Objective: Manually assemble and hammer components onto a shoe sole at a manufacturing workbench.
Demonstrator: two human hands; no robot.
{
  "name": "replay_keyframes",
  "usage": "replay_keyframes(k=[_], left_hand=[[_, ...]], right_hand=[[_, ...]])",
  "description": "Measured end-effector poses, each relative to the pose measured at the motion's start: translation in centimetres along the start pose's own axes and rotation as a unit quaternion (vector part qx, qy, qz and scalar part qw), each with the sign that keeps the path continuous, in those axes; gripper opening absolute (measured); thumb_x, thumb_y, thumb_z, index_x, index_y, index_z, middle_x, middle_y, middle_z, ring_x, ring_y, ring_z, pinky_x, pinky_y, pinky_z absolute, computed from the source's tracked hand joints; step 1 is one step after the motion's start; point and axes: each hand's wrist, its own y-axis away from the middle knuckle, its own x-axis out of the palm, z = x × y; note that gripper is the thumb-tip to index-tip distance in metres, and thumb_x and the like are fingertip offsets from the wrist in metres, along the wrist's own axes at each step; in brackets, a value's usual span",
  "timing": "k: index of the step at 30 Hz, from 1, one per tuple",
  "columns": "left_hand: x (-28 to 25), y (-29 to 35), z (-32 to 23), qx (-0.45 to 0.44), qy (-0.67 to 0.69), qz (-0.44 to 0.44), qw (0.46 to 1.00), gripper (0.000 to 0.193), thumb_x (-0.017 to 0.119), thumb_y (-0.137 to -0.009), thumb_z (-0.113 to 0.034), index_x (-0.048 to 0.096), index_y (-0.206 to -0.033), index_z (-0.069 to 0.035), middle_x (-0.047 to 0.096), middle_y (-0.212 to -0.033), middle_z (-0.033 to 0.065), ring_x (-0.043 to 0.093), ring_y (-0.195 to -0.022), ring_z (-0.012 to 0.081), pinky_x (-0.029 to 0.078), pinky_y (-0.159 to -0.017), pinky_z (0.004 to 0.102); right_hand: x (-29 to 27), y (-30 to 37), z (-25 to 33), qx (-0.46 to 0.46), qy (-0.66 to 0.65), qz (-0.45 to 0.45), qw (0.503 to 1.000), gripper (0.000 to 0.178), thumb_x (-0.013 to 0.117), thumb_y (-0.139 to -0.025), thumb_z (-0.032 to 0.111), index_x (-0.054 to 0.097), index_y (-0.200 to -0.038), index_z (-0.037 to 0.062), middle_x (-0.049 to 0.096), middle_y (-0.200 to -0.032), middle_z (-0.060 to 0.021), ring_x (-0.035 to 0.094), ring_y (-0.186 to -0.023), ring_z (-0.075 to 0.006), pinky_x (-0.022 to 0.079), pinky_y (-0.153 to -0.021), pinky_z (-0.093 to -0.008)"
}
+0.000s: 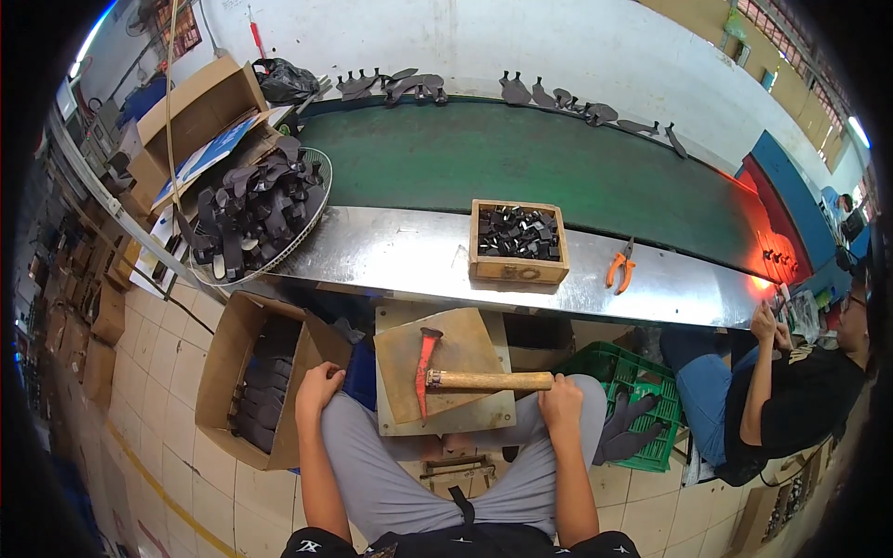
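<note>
The wire basket (326,173) at the left end of the metal desk (372,246) was heaped with dark, flat pieces (270,200), and because the pile rose above the rim, a nudge could have spilled some. Below it, a cardboard carton (219,391) with similar pieces stood near the left knee, where a shifting leg might have shoved it. The left hand (321,383) rested at that knee, fingers curled; whether it enclosed anything could not be told. Had it strayed onto the brown board (395,363), a blow could have caught it. The hammer (493,380) lay with its red head on that board, which sat askew on a pale plate (400,424), so an off-centre strike might have made it slip. Beyond, a wooden box (518,272) of small black pieces stood near the desk's front edge, where jolts could have worked it off. The right hand (561,405) gripped the handle's end; a slack hold might have let the hammer twist. Further right, orange-handled pliers (623,259) risked being dragged down by a forearm, and a green crate (605,356) could have snagged the right leg.
</note>
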Motion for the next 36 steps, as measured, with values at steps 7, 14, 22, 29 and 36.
replay_keyframes(k=[7, 14, 22, 29, 36], left_hand=[[-0.4, 0.5, -0.9, -0.001, 0.002, 0.003, 1.000, 0.039, 0.066, -0.087, -0.026, 0.069, -0.111, 0.004, 0.072, -0.101, 0.0217, 0.071, -0.095, 0.0320, 0.054, -0.085, 0.0366], [-0.3, 0.4, -0.7, 0.003, -0.004, -0.003, 1.000, 0.037, 0.066, -0.086, -0.026, 0.069, -0.109, 0.003, 0.072, -0.101, 0.0218, 0.071, -0.095, 0.0334, 0.054, -0.085, 0.0375], [-0.2, 0.2, -0.6, -0.002, 0.006, 0.004, 1.000, 0.036, 0.066, -0.086, -0.027, 0.070, -0.108, 0.002, 0.072, -0.100, 0.0218, 0.071, -0.094, 0.0335, 0.054, -0.085, 0.0378], [0.0, 0.1, -0.4, 0.001, 0.004, 0.001, 1.000, 0.036, 0.066, -0.087, -0.027, 0.070, -0.108, 0.002, 0.072, -0.099, 0.0218, 0.071, -0.094, 0.0336, 0.054, -0.084, 0.0382], [-0.1, 0.2, -0.1, 0.000, -0.003, -0.002, 1.000, 0.036, 0.066, -0.087, -0.028, 0.070, -0.108, 0.001, 0.072, -0.100, 0.0213, 0.070, -0.095, 0.0338, 0.054, -0.085, 0.0385]], right_hand=[[-0.2, 0.1, 0.0, 0.001, -0.001, 0.005, 1.000, 0.020, 0.072, -0.077, 0.024, 0.066, -0.086, 0.0077, 0.063, -0.085, -0.0092, 0.064, -0.083, -0.0286, 0.054, -0.068, -0.0415], [0.0, 0.1, 0.0, 0.001, -0.005, 0.001, 1.000, 0.021, 0.073, -0.075, 0.024, 0.067, -0.087, 0.0073, 0.063, -0.086, -0.0092, 0.064, -0.084, -0.0287, 0.053, -0.068, -0.0415], [-0.5, 0.1, 0.1, 0.008, -0.010, 0.005, 1.000, 0.021, 0.073, -0.075, 0.025, 0.067, -0.086, 0.0075, 0.063, -0.086, -0.0088, 0.064, -0.084, -0.0286, 0.054, -0.068, -0.0417], [-0.3, 0.1, -0.1, -0.001, 0.001, -0.004, 1.000, 0.021, 0.073, -0.075, 0.025, 0.066, -0.086, 0.0079, 0.062, -0.086, -0.0086, 0.064, -0.084, -0.0286, 0.053, -0.068, -0.0423], [-0.3, 0.2, 0.1, -0.004, -0.008, -0.005, 1.000, 0.022, 0.075, -0.074, 0.023, 0.066, -0.086, 0.0080, 0.062, -0.086, -0.0089, 0.063, -0.083, -0.0286, 0.053, -0.068, -0.0419]])
